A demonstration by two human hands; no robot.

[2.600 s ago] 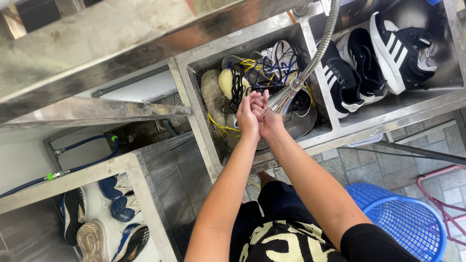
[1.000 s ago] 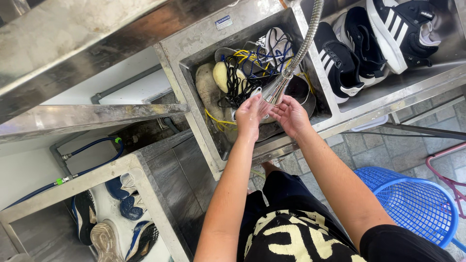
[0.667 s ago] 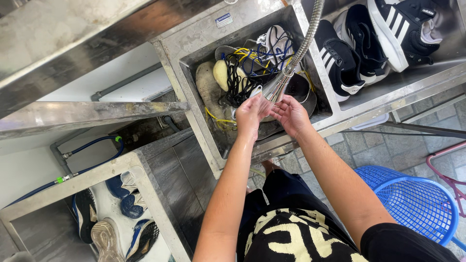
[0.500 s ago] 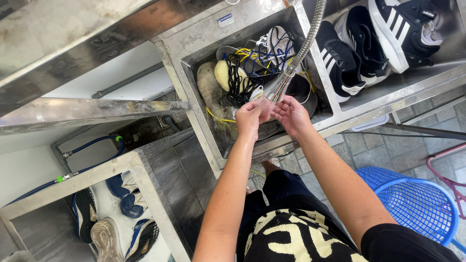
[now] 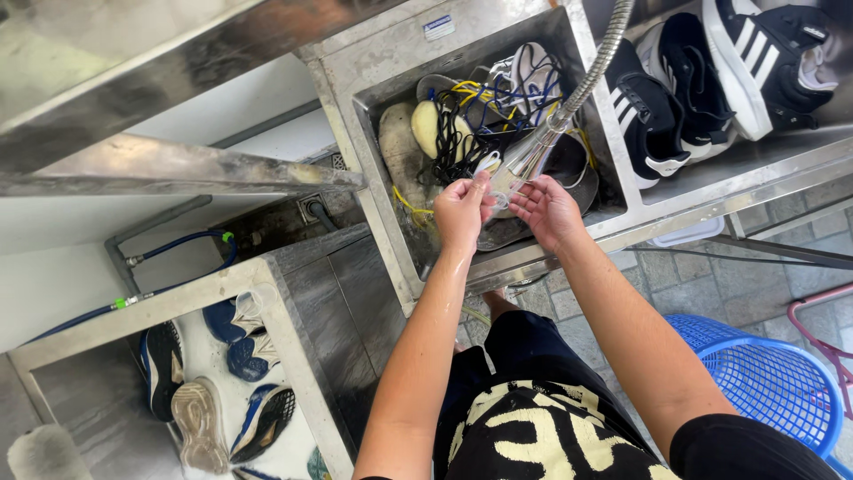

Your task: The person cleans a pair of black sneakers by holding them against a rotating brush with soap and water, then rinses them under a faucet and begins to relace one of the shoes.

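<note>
My left hand [image 5: 462,213] and my right hand [image 5: 548,210] are held together over a steel sink basin [image 5: 378,62], fingertips close under the chrome spray head [image 5: 524,162] of a flexible metal hose [image 5: 593,69]. Both hands are wet, fingers loosely curled, and neither holds anything I can make out. Below them in the basin lie a pale insole [image 5: 425,126], tangled black, yellow and blue laces [image 5: 462,120] and a white shoe [image 5: 533,76].
The neighbouring basin on the right holds black shoes with white stripes [image 5: 746,62]. A blue plastic basket [image 5: 764,382] stands on the tiled floor at lower right. A lower steel tub at left contains several blue and black shoes [image 5: 231,391]. A blue hose [image 5: 178,267] runs along the wall.
My hands were pressed together rubbing under the spray; they have since parted slightly, fingertips meeting under the spray head. The view has shifted a little leftward.
</note>
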